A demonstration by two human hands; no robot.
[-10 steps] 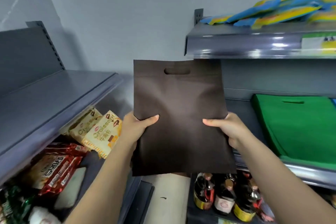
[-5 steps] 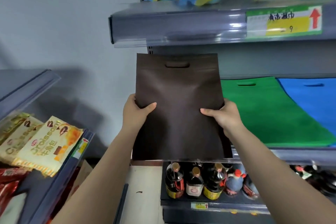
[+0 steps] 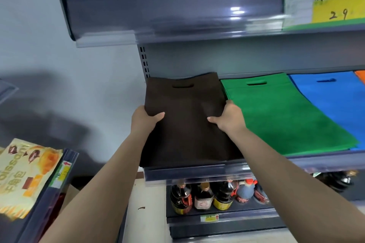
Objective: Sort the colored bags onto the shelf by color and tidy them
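Note:
A dark brown bag (image 3: 185, 124) with a cut-out handle lies flat at the left end of the grey shelf (image 3: 197, 171). My left hand (image 3: 145, 119) grips its left edge, thumb on top. My right hand (image 3: 229, 117) grips its right edge the same way. A stack of green bags (image 3: 276, 112) lies right beside it, then blue bags (image 3: 335, 100), and an orange bag (image 3: 360, 79) shows at the far right edge.
The shelf above (image 3: 177, 12) overhangs close over the bags and carries a yellow-green price tag (image 3: 324, 4). Sauce bottles (image 3: 201, 197) stand on the shelf below. Croissant packets (image 3: 23, 177) lie on a separate shelf at the lower left.
The brown bag went from upright in front of me to lying flat on the shelf's left end, beside the green stack. Both hands kept their grip and moved forward with it.

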